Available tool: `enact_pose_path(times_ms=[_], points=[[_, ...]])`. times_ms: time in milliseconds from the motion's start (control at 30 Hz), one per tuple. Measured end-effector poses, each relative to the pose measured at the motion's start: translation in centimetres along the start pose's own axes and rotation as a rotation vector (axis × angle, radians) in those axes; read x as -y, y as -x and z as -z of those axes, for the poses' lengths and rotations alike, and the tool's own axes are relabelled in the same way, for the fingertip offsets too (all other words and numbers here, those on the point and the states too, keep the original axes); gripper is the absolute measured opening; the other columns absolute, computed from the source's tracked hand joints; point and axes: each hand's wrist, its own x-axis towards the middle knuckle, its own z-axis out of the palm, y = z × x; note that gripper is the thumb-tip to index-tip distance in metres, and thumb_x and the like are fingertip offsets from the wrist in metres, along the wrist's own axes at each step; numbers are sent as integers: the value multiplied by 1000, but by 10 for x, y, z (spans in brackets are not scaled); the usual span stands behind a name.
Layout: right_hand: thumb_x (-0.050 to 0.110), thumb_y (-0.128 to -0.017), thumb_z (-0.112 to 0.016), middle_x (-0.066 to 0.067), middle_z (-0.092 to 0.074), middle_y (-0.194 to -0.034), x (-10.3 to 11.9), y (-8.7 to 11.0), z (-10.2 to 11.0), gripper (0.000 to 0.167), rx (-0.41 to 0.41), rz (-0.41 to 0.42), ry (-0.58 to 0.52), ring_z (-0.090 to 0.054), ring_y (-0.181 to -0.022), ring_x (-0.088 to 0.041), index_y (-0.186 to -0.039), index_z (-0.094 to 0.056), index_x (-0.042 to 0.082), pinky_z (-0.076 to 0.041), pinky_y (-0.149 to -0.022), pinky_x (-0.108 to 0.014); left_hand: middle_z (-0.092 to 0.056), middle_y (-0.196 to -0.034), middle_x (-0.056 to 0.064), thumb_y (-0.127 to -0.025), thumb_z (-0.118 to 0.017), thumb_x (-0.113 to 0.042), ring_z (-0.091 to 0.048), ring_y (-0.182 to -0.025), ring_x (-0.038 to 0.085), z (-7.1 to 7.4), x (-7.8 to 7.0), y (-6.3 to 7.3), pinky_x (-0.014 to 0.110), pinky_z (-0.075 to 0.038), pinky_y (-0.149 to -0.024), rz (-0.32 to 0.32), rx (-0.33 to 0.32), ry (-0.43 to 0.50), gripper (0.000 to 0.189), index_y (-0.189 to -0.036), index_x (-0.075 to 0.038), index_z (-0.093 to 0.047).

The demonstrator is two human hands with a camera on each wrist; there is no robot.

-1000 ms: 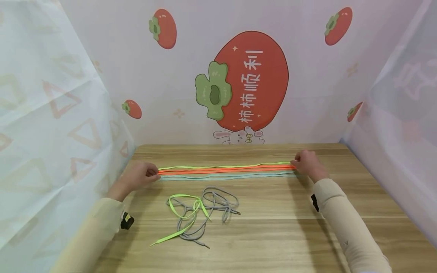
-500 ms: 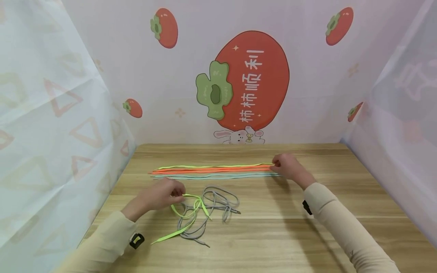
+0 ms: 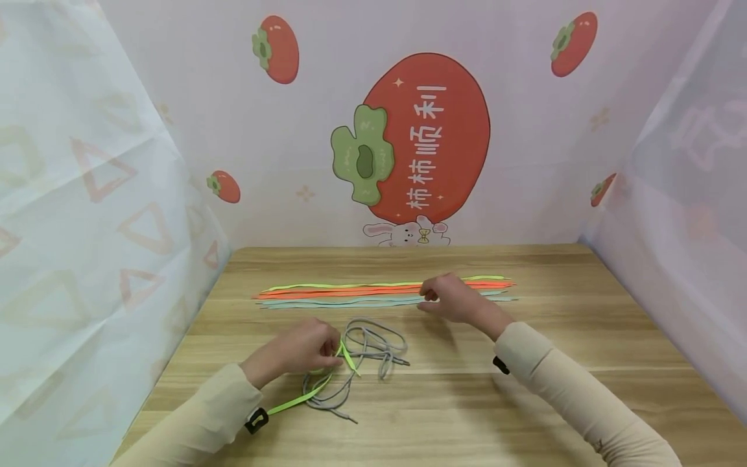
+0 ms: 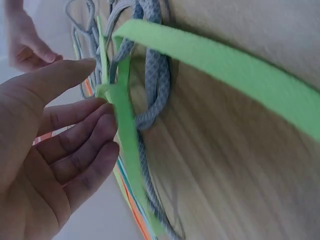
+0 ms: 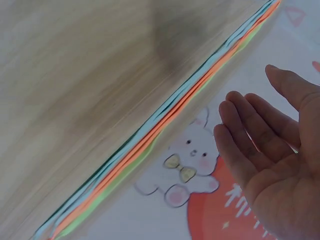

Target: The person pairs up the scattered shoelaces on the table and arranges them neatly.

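My left hand [image 3: 300, 350] reaches over a loose, flat lime-green shoelace [image 3: 296, 400]. In the left wrist view its thumb and fingertips are parted right beside a fold of that lace [image 4: 127, 132]. A grey cord shoelace [image 3: 332, 407] lies tangled with the green one, its loops spreading to the right. My right hand [image 3: 456, 299] hovers with loosely bent fingers over a row of straightened laces and holds nothing. That row has a yellow-green lace [image 3: 327, 285], orange laces [image 3: 362, 292] and pale blue laces [image 3: 350, 302] side by side, partly covered by the right hand.
Everything lies on a wood-grain table [image 3: 443, 415]. Behind it stands a white backdrop [image 3: 525, 194] printed with red persimmons and a rabbit. A pale sheet [image 3: 117, 259] slopes down on the left, and another sheet [image 3: 688, 214] hangs on the right.
My left hand has left the row's left end and come toward me to the loose green lace. My right hand has left the right end and moved left and nearer.
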Motion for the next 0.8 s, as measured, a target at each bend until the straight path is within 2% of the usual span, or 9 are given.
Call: enact_pose_path(times_ms=[200, 400, 533, 700, 800], points=[[19, -97, -79, -3, -79, -105, 24, 1, -5, 16, 40, 118, -9, -73, -99, -17, -109, -78, 8, -62, -92, -39, -67, -77, -9, -92, -79, -9, -56, -68, -3, -7, -1, -6, 18, -51, -65, -23, -4, 3, 17, -79, -15, -69], [20, -98, -78, -8, -79, -113, 45, 1, -11, 23, 85, 192, -27, -74, -102, -19, -116, -77, 6, -61, -93, -39, -65, -75, -9, -94, -73, -3, -49, -64, -3, -9, -5, -6, 17, -46, -61, -46, -26, -6, 19, -79, -14, -68], [21, -98, -78, -7, -79, -113, 60, 2, -15, 24, 111, 244, -40, -73, -102, -18, -118, -78, 7, -61, -92, -37, -63, -74, -10, -97, -71, -4, -47, -63, -3, -4, -12, -6, 17, -45, -59, -56, -41, 13, 17, -82, -12, -70], [21, -98, -77, 0, -79, -107, 72, 1, -21, 21, 136, 301, -58, -73, -99, -14, -115, -79, 9, -61, -89, -34, -66, -77, -8, -97, -68, -1, -51, -66, -4, 9, -23, -8, 16, -48, -61, -85, -56, 42, 14, -87, -9, -75], [20, -99, -76, 0, -79, -106, 76, 0, -25, 18, 141, 346, -88, -73, -99, -14, -114, -79, 10, -62, -90, -37, -69, -79, -8, -97, -69, -1, -53, -67, -5, 12, -27, -10, 16, -49, -62, -98, -63, 59, 13, -89, -9, -76]])
